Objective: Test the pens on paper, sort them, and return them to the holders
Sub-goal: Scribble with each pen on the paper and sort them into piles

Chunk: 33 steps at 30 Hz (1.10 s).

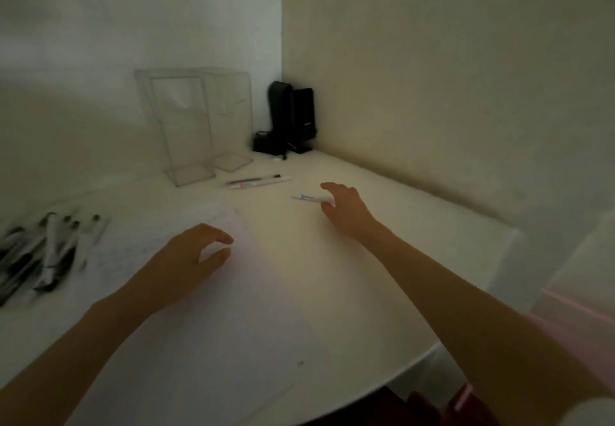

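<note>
A sheet of paper (233,309) lies on the white table (382,242), and everything else is placed from it. The left hand (186,259) hovers over the paper's far-left part, fingers loosely curled, thumb and forefinger apart, holding nothing.

Beyond the paper's far-right corner, the right hand (346,209) reaches out to a white pen with a blue mark (307,198). The pen's near end runs in between forefinger and thumb. The blur makes it impossible to tell whether the fingers pinch it or only sit around it.

Just past the paper's far edge, two more pens lie side by side, a dark-tipped pen (254,179) and a white pen with a red mark (263,184). Right behind them, farther from the paper, stand two clear holders (193,126) against the wall.

Left of the paper is a heap of black-and-white pens (50,252), blurred. In the wall corner far beyond the paper stand some black objects (289,119) that are too dim to identify. A pink sleeve (572,332) shows on the right arm, right of the paper.
</note>
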Motion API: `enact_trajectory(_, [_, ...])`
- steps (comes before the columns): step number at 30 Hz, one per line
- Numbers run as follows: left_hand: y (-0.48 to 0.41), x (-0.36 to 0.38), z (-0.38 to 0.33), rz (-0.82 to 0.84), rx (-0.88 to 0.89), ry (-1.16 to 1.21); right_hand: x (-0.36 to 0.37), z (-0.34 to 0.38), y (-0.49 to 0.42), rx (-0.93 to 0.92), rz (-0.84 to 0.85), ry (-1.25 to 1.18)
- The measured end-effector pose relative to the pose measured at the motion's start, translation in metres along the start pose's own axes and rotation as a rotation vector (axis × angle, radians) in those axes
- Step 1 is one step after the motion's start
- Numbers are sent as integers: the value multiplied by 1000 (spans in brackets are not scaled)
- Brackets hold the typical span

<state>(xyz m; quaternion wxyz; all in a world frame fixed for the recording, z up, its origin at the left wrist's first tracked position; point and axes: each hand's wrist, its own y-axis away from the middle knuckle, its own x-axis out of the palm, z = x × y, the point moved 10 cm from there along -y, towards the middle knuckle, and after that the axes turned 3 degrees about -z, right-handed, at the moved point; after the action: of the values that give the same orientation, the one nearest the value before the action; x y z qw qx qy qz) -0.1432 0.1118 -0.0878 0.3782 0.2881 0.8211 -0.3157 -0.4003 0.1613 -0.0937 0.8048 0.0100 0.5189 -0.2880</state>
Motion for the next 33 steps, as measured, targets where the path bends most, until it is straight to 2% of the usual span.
enact_trajectory(4, [12, -7, 44, 5, -153, -33, 21, -9, -23, 73, 34, 265])
enact_trajectory(6, [14, -9, 61, -21, -236, -101, 22, -9, -29, 74, 4, 282])
enact_trajectory(9, [9, -8, 66, -8, -245, -242, 25, 7, -30, -68, -24, 291])
enact_trajectory(13, [7, -2, 70, 35, -215, -332, 32, 47, -23, -200, 40, 121])
enact_trajectory(19, [10, -4, 74, 48, -168, -303, 43, 118, 6, -253, -100, 233])
enact_trajectory(22, [9, -4, 72, 50, -144, -327, 53, 143, 20, -341, -183, 262])
enact_trajectory(25, [8, -3, 71, 55, -139, -338, 50, 147, 27, -389, -253, 221])
enact_trajectory(29, [8, -4, 67, 50, -127, -328, 39, 137, 23, -359, -275, 124])
enact_trajectory(33, [8, -6, 63, 43, -121, -322, 16, 143, 31, -434, -297, -184])
